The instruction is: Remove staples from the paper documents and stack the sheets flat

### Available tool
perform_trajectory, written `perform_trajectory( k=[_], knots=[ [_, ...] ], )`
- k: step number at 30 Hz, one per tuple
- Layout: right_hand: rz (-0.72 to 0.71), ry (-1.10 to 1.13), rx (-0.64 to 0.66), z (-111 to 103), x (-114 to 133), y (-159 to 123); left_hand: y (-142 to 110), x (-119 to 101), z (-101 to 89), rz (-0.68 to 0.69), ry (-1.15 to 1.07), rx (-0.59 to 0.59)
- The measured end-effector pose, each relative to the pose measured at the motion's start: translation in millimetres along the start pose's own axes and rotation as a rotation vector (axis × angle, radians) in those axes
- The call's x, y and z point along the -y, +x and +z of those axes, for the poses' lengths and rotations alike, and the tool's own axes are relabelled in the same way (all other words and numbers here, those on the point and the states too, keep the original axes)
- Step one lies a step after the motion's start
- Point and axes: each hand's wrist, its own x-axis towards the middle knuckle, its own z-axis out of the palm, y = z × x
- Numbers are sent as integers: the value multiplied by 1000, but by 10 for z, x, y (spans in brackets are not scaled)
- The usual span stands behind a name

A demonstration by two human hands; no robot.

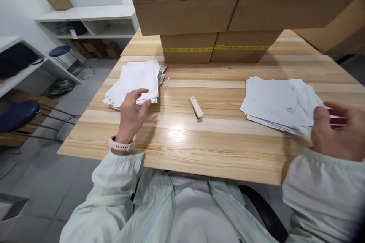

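My left hand, with a pink band at the wrist, is open beside the near edge of the left stack of white paper sheets. Its thumb and fingers are apart with nothing between them. My right hand is at the right edge of another pile of paper sheets. It looks open, thumb and curved fingers apart, though somewhat blurred; whether it touches the sheets is unclear. Between the piles a cream-coloured stapler lies on the wooden table, out of both hands.
Large cardboard boxes are stacked at the table's back, with yellow tape on the lower ones. Another box stands at the right. Past the left edge are blue-seated stools and white shelves.
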Motion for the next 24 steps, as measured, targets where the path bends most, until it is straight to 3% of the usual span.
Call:
perform_trajectory(
  k=[3, 6, 8, 10, 12, 15, 19, 24],
  knots=[
    [-151, 242, 116, 122, 830, -302, 181, 327, 75, 9, 71, 120],
    [-313, 651, 507, 398, 1662, -530, 216, 535, 175, -46, 84, 152],
    [-324, 838, 725, 619, 2087, -633, 180, 590, 209, -42, 80, 125],
    [-254, 928, 862, 869, 2402, -705, 138, 602, 216, -38, 64, 93],
    [-132, 948, 892, 1145, 2633, -757, 114, 605, 208, -47, 38, 70],
    [-13, 966, 798, 1546, 2875, -811, 117, 635, 200, -80, -66, 46],
    [-104, 934, 701, 1882, 3054, -826, 146, 690, 207, -188, -179, -61],
    [-165, 831, 686, 2056, 3140, -768, 163, 664, 201, -246, -140, -189]
  ],
)
